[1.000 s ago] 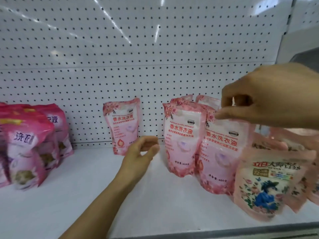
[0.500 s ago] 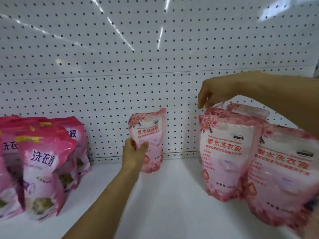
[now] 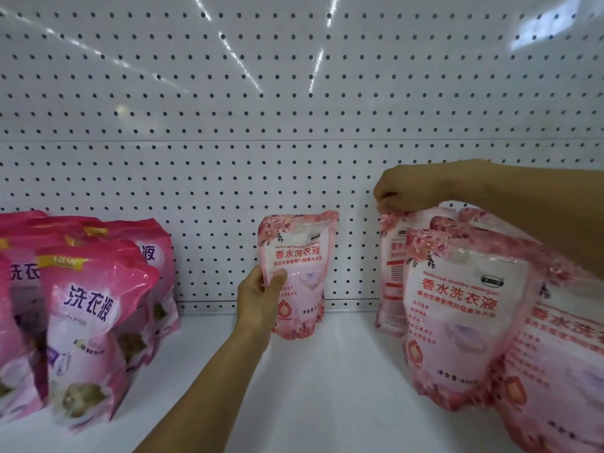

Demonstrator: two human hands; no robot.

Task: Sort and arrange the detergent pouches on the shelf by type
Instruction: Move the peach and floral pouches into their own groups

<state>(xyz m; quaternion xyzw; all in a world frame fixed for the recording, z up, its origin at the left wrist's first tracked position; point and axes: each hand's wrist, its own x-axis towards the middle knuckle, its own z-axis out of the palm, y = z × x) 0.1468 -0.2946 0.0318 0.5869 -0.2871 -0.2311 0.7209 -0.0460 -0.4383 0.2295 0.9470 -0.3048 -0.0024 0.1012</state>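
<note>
Past the bright pink pouches (image 3: 88, 308) at the shelf's (image 3: 327, 371) left edge, my left hand (image 3: 261, 299), having just closed in, is gripping the lone pale pouch (image 3: 299, 273) at the back, while my right hand (image 3: 405, 188) is pinching the rear pouch (image 3: 392, 273) rightward, ready for grouping.

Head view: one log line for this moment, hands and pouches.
left hand: grips lone light pink pouch at pegboard | right hand: pinches top of rear pouch in right cluster | dark pink pouches: grouped left
</note>
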